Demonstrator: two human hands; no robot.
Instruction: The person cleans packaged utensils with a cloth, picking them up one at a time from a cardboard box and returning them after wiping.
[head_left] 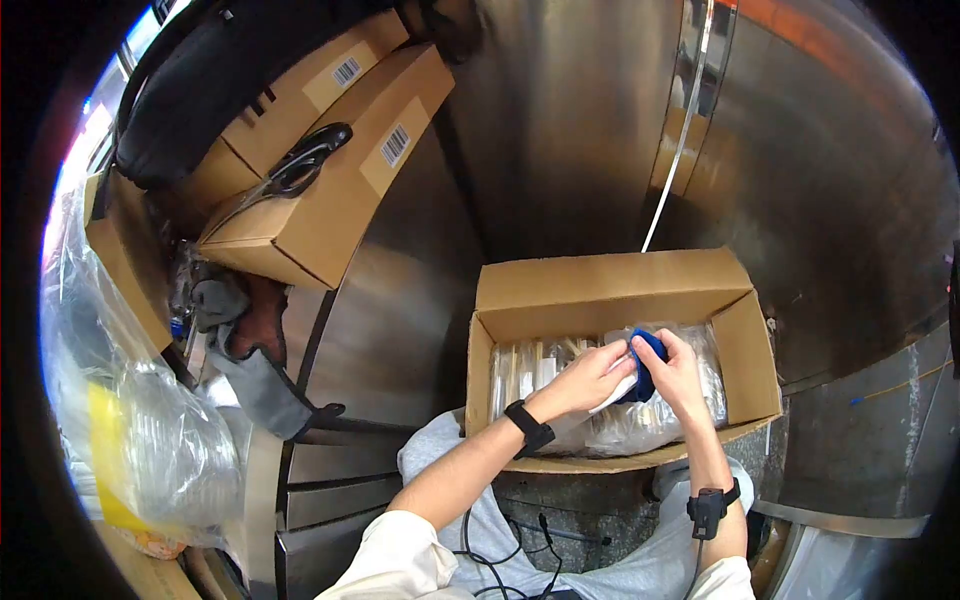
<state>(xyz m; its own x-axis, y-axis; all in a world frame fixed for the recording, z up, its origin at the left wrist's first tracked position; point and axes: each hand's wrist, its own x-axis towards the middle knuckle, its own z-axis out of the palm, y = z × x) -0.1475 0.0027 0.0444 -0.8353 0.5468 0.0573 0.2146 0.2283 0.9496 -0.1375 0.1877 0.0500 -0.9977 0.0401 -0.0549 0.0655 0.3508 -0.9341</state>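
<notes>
Both of my hands are over an open cardboard box and closed around a folded dark-blue item that looks like fabric. My left hand grips its left edge, and a white flat piece sticks out below those fingers. On the other side, my right hand pinches the blue item with the thumb across its top. Under the hands, clear plastic-wrapped packs fill the box. The box rests by my knees, and a black strap with a small device is on each wrist.
Black-handled scissors lie on a long cardboard box at upper left. A grey glove hangs over the metal counter's edge. Clear plastic wrapping is at far left. Black cables run by my legs, and metal walls stand behind.
</notes>
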